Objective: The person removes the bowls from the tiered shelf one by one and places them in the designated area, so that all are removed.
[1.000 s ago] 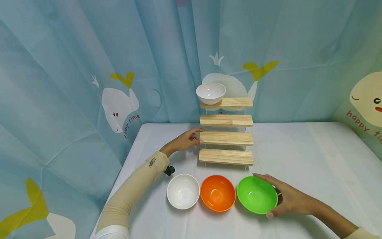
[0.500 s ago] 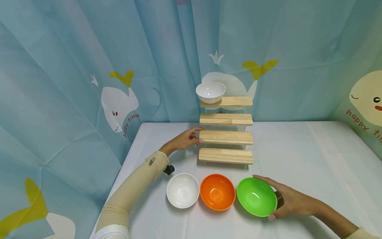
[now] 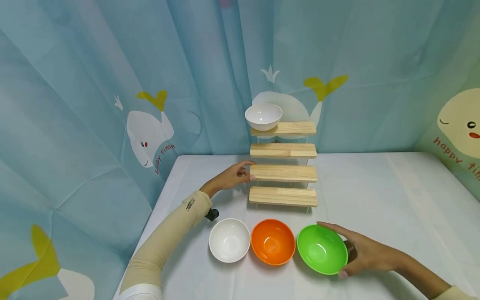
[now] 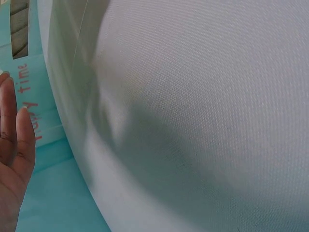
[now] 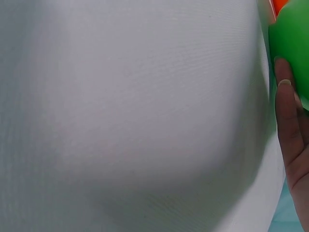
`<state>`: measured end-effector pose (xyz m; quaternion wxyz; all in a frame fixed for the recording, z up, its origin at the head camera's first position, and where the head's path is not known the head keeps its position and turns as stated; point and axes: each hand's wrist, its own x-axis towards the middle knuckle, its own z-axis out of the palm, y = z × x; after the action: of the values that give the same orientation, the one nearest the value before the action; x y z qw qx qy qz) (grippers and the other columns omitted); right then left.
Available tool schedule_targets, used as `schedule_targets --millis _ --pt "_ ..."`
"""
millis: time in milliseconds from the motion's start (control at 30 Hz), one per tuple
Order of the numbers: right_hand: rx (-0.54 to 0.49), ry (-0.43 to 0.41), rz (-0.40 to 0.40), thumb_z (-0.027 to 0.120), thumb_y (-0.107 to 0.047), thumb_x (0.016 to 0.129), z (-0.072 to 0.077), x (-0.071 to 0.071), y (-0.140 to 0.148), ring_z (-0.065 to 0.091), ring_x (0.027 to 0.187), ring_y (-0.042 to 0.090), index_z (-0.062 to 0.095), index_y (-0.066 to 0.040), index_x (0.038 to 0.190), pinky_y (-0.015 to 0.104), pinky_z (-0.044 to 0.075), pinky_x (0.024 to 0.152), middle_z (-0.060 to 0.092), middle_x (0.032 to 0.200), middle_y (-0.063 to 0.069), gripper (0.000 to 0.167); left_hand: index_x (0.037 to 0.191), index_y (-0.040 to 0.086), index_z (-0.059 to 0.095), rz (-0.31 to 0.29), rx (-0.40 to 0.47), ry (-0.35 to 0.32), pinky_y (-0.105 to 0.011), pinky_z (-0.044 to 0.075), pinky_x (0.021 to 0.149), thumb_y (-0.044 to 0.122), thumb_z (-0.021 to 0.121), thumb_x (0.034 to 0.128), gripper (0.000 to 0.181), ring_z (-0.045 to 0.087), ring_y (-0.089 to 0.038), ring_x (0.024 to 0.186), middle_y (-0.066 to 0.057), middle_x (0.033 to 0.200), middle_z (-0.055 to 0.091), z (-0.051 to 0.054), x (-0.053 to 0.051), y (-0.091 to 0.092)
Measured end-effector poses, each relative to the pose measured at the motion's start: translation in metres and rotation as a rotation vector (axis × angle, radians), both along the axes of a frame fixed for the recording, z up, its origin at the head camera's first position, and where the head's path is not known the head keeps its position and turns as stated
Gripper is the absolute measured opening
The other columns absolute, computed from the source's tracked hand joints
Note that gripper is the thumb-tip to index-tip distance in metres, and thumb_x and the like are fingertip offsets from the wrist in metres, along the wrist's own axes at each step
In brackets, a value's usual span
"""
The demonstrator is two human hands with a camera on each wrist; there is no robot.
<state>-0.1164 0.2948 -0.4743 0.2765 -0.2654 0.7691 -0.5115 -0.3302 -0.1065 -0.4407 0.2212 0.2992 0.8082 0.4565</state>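
Observation:
My left hand (image 3: 230, 176) pinches the left end of a four-tier wooden stand (image 3: 283, 173) at its second board from the bottom, thumb in front and index finger behind. My right hand (image 3: 369, 252) grips the green bowl (image 3: 322, 250) from its right side, with fingers at the far rim and thumb at the near rim; the bowl looks slightly tilted. In the right wrist view, fingers (image 5: 287, 111) lie against the green bowl (image 5: 294, 48). The left wrist view shows part of the left hand (image 4: 17, 159) near a board end (image 4: 19, 29).
A white bowl (image 3: 229, 240) and an orange bowl (image 3: 273, 242) stand left of the green one, in front of the stand. Another white bowl (image 3: 263, 117) is on the top board. A black object (image 3: 212, 214) shows by the left sleeve. A printed curtain (image 3: 210, 75) hangs behind.
The green bowl has shifted slightly toward the table's near side and tilted a little, with my right hand moving along. My left hand keeps its hold on the stand.

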Motion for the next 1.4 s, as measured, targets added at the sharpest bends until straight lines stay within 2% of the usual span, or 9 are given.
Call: schedule_targets --millis 400,500,600,667,733,933,1067,1267,1400 --pt "0.029 0.001 -0.035 0.079 -0.005 0.080 0.003 0.002 -0.002 0.069 0.094 0.022 0.012 -0.017 0.163 0.033 0.058 0.078 0.042 0.139 -0.026 0.107 0.156 0.018 0.033 0.013 -0.008 0.009 -0.046 0.049 0.101 0.029 0.060 0.1026 0.061 0.063 -0.039 0.114 -0.027 0.118 0.064 0.003 0.000 0.000" --pt "0.040 0.001 -0.045 0.080 -0.004 0.080 0.004 0.002 -0.001 0.069 0.093 0.022 0.007 -0.019 0.163 0.032 0.057 0.078 0.034 0.154 0.000 0.112 0.156 0.018 0.033 0.011 -0.006 0.011 -0.044 0.050 0.100 0.028 0.060 0.1029 0.060 0.063 -0.039 0.114 -0.027 0.118 0.064 0.002 0.000 0.000" --pt "0.048 0.022 -0.061 0.081 -0.005 0.079 0.006 0.002 0.001 0.069 0.094 0.020 0.005 -0.020 0.163 0.031 0.056 0.078 0.022 0.155 0.029 0.115 0.156 0.017 0.033 0.013 -0.006 0.017 -0.043 0.050 0.100 0.028 0.060 0.1028 0.061 0.063 -0.039 0.113 -0.026 0.118 0.064 0.002 0.000 0.001" --pt "0.042 0.059 -0.067 0.081 -0.005 0.079 0.008 0.000 0.003 0.069 0.095 0.019 0.007 -0.017 0.163 0.031 0.056 0.078 0.022 0.153 0.035 0.113 0.156 0.018 0.032 0.015 -0.009 0.022 -0.042 0.050 0.099 0.028 0.060 0.1027 0.061 0.063 -0.039 0.113 -0.025 0.117 0.065 0.002 0.001 0.001" --pt "0.024 0.114 -0.073 0.081 -0.006 0.080 0.009 -0.002 0.007 0.069 0.093 0.017 0.011 -0.013 0.162 0.031 0.057 0.075 0.028 0.152 0.027 0.109 0.156 0.017 0.032 0.016 -0.010 0.023 -0.042 0.050 0.098 0.027 0.060 0.1028 0.061 0.063 -0.039 0.112 -0.024 0.117 0.065 0.002 0.001 0.002" --pt "-0.046 0.233 -0.101 0.078 0.000 0.081 0.019 -0.010 0.021 0.067 0.084 0.020 0.020 -0.010 0.160 0.033 0.057 0.064 0.041 0.148 -0.015 0.099 0.157 0.010 0.030 0.004 -0.001 0.024 -0.048 0.049 0.099 0.025 0.059 0.1031 0.063 0.062 -0.041 0.111 -0.027 0.115 0.065 0.000 0.001 0.002" --pt "-0.036 0.325 -0.145 0.075 0.006 0.082 0.038 -0.019 0.028 0.068 0.083 0.020 0.022 -0.008 0.160 0.032 0.057 0.062 0.042 0.145 -0.020 0.095 0.156 0.013 0.032 0.007 -0.005 0.022 -0.045 0.050 0.098 0.026 0.060 0.1029 0.061 0.063 -0.039 0.111 -0.025 0.116 0.065 0.000 0.000 0.001" --pt "0.021 0.497 -0.244 0.076 0.009 0.079 0.074 -0.038 0.033 0.069 0.080 0.015 0.028 -0.008 0.158 0.029 0.057 0.064 0.048 0.143 -0.017 0.093 0.156 0.010 0.031 0.008 0.009 0.020 -0.050 0.049 0.100 0.026 0.060 0.1031 0.062 0.063 -0.039 0.111 -0.021 0.112 0.066 -0.002 0.000 0.001" --pt "0.061 0.569 -0.299 0.077 0.009 0.079 0.098 -0.053 0.030 0.070 0.079 0.012 0.033 -0.010 0.156 0.026 0.056 0.065 0.051 0.140 -0.015 0.090 0.156 0.011 0.031 0.014 0.010 0.015 -0.051 0.049 0.101 0.025 0.060 0.1028 0.063 0.063 -0.040 0.111 -0.022 0.113 0.066 -0.002 0.002 0.001"
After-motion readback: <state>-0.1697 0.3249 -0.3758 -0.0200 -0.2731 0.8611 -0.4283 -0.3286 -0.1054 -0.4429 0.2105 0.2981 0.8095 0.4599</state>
